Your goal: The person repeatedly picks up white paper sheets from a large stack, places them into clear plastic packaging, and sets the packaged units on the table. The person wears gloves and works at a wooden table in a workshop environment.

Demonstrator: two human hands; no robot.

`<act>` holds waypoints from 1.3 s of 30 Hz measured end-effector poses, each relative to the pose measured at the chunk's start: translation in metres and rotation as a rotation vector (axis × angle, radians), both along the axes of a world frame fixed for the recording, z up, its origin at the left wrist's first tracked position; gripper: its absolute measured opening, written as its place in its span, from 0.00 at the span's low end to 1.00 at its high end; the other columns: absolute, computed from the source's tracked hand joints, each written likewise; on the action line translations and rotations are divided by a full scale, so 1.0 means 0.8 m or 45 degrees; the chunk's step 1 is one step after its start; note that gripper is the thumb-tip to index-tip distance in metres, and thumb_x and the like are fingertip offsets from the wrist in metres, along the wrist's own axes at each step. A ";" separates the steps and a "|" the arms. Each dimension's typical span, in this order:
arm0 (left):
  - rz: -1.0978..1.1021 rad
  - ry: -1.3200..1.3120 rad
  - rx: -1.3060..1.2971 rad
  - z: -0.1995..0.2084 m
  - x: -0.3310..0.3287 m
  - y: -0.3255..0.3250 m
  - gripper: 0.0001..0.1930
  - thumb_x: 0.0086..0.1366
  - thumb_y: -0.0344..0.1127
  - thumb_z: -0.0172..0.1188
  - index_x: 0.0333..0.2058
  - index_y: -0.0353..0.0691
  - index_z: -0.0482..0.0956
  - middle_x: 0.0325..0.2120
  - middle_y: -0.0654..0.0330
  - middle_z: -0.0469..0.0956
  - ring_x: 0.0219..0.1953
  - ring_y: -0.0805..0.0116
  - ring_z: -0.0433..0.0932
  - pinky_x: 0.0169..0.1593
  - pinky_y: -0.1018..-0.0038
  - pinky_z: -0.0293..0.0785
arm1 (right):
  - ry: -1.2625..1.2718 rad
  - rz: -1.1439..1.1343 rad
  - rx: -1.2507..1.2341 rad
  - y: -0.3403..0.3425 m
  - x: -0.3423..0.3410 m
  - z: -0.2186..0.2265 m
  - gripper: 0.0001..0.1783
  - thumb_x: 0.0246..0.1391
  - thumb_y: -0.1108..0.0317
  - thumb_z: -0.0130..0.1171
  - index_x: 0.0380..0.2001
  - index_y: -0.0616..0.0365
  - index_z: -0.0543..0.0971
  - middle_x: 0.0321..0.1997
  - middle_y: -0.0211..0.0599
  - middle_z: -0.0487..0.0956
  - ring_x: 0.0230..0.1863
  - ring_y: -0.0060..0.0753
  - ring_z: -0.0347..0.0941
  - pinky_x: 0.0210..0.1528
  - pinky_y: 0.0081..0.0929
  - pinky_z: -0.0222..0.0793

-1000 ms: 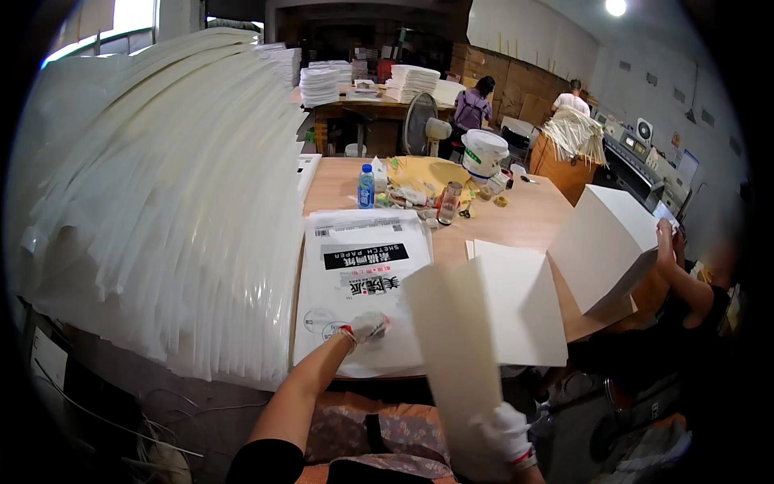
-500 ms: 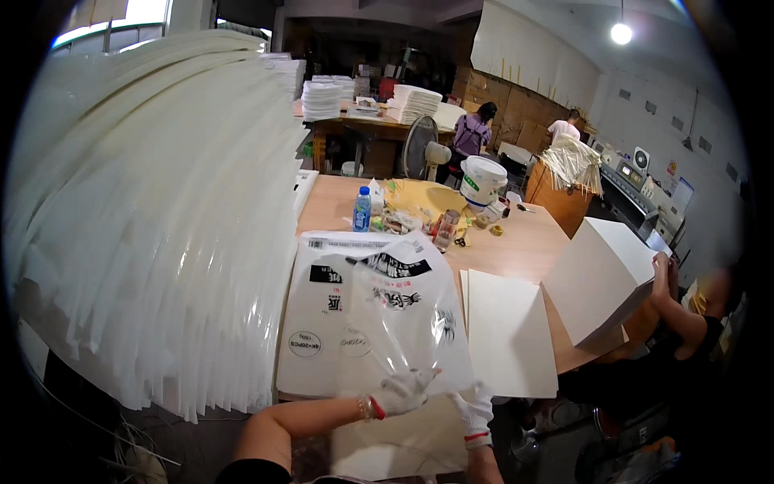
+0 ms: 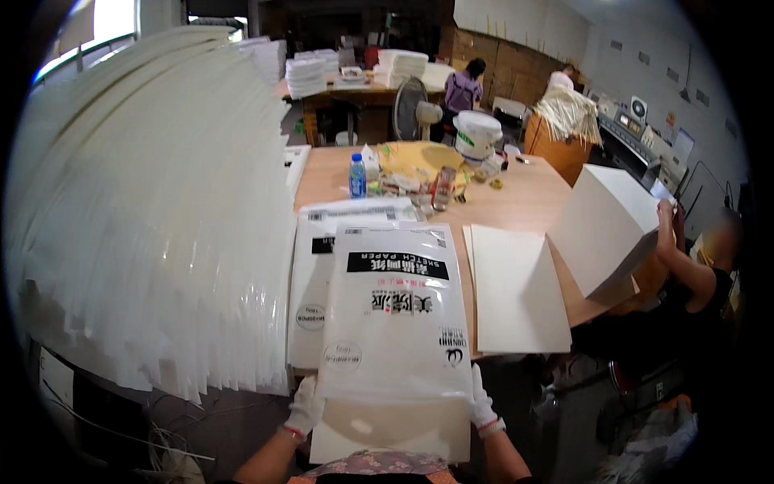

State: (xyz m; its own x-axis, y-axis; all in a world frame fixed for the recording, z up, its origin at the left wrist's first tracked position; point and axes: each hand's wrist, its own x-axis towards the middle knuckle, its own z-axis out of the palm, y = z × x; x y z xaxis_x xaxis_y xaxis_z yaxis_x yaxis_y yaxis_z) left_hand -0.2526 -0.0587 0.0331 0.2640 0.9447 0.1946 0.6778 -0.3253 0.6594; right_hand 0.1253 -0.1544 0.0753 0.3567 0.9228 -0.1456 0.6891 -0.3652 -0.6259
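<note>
A clear printed plastic bag (image 3: 395, 331) lies in front of me, with a stack of cream paper sheets (image 3: 387, 436) inside it and sticking out of its near end. My left hand (image 3: 305, 407), in a white knitted glove, grips the stack's left edge by the bag's mouth. Opposite it, my right hand (image 3: 484, 403), gloved too, holds the right edge, fingers pointing away from me along the side. The thumbs and undersides of both hands are partly hidden. Beneath the bag and to its left rests a filled bag (image 3: 308, 282) with similar print.
A tall fanned pile of plastic bags (image 3: 169, 218) covers the left. Loose sheets (image 3: 520, 290) lie to the right, beside a thick paper stack (image 3: 605, 234) handled by a seated person (image 3: 685, 266). A blue bottle (image 3: 357, 177), glass (image 3: 442, 189) and white bucket (image 3: 477, 135) stand farther back.
The crumpled bag now lies smooth over the paper, which reaches well into it. My hands have moved apart to opposite sides. The view has shifted slightly.
</note>
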 end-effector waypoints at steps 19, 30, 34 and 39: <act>-0.286 -0.489 0.304 0.143 0.052 -0.063 0.03 0.53 0.23 0.47 0.27 0.33 0.69 0.25 0.54 0.69 0.29 0.60 0.70 0.37 0.70 0.69 | 1.400 -0.546 0.525 -0.118 0.035 -0.044 0.17 0.54 0.67 0.58 0.45 0.65 0.75 0.45 0.36 0.77 0.41 0.33 0.77 0.42 0.30 0.75; -0.613 -0.922 0.821 0.560 0.028 -0.086 0.12 0.67 0.42 0.42 0.27 0.45 0.66 0.22 0.68 0.60 0.25 0.75 0.59 0.29 0.78 0.56 | 1.511 0.494 0.948 0.070 -0.077 0.247 0.20 0.61 0.70 0.47 0.53 0.72 0.69 0.53 0.43 0.73 0.55 0.29 0.68 0.58 0.24 0.62; -0.005 -0.955 1.698 0.709 -0.072 -0.104 0.07 0.64 0.32 0.51 0.39 0.36 0.71 0.36 0.60 0.71 0.39 0.73 0.71 0.46 0.81 0.68 | 1.601 0.990 1.185 0.195 -0.151 0.450 0.22 0.59 0.69 0.51 0.54 0.70 0.69 0.52 0.40 0.74 0.50 0.23 0.70 0.50 0.18 0.66; -0.301 -1.220 1.571 0.823 -0.323 -0.045 0.08 0.63 0.26 0.47 0.39 0.33 0.73 0.37 0.54 0.75 0.39 0.65 0.75 0.45 0.73 0.75 | 0.163 1.494 2.231 0.311 -0.287 0.623 0.17 0.52 0.67 0.58 0.44 0.63 0.76 0.37 0.41 0.79 0.37 0.30 0.75 0.38 0.21 0.70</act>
State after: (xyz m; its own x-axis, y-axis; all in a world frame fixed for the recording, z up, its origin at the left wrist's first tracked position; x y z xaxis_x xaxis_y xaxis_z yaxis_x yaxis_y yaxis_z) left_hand -0.5111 -0.0947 0.6918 -0.2914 0.0421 0.9557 0.0402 -0.9976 0.0562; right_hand -0.1046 0.0946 0.5741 -0.2898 -0.1780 0.9404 0.0396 0.9795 0.1976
